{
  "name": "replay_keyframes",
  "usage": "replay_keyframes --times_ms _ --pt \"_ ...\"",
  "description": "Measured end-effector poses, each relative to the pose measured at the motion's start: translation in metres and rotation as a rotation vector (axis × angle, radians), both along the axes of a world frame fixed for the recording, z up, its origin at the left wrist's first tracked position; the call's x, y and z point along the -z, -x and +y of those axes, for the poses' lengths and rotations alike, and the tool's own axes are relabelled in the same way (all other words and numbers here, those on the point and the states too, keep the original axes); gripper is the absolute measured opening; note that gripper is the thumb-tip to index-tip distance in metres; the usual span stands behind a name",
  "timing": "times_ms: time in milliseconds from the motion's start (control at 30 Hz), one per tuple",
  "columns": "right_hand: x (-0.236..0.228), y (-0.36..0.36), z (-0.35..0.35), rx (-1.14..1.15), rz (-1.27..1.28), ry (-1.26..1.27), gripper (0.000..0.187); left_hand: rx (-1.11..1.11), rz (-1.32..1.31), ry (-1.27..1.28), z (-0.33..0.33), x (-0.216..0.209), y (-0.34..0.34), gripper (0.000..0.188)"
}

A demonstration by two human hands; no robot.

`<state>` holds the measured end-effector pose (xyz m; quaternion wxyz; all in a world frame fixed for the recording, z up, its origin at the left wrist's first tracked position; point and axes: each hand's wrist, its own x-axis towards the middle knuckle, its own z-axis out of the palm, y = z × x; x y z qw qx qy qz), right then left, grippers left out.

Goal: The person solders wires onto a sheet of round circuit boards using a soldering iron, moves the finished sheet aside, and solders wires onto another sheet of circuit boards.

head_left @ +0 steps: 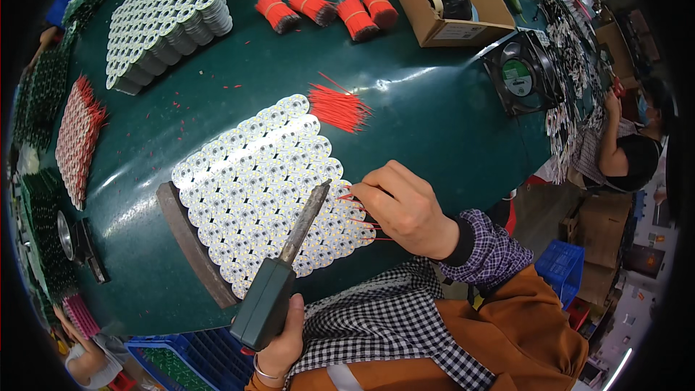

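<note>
My left hand (284, 344) is closed around the dark green handle of a soldering iron (266, 303). Its tip rests over or just above a panel of round white LED boards (253, 199), near the panel's right side. At that edge my right hand (409, 210) is closed in a pinch on a thin red wire (346, 196); the fingers partly hide it. Below that hand, several short red wires (368, 238) stick out from the boards at the edge. A loose pile of cut red wires (340, 107) lies beyond the panel's far right corner.
A dark bar (194, 246) lies along the panel's left edge. Stacked boards (166, 25) stand far left. Bundled red wires (313, 6), a cardboard box (463, 32) and a black fan (517, 76) sit at the back. A co-worker (622, 137) is at right.
</note>
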<state>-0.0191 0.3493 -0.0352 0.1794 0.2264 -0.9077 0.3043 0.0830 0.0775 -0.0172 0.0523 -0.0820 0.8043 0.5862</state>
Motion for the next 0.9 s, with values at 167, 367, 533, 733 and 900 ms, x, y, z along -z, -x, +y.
replay_keyframes --times_ms 167,367,533,733,900 --pt "-0.009 -0.001 0.004 -0.016 -0.053 -0.021 0.029 0.125 0.211 0.136 0.001 0.001 0.008 0.039" --pt "-0.055 -0.007 0.026 -0.029 -0.180 -0.162 0.028 -0.105 0.050 -0.025 -0.002 -0.001 0.005 0.043" --pt "-0.046 0.019 0.011 -0.066 -0.051 -0.007 0.019 -0.086 0.091 -0.011 -0.005 0.001 0.009 0.043" --pt "-0.005 0.031 -0.003 -0.119 -0.075 0.080 0.017 -0.039 0.041 0.019 -0.002 -0.006 0.014 0.040" --pt "-0.001 0.032 -0.005 -0.124 -0.084 0.075 0.019 -0.021 -0.008 0.006 0.000 -0.005 0.017 0.037"
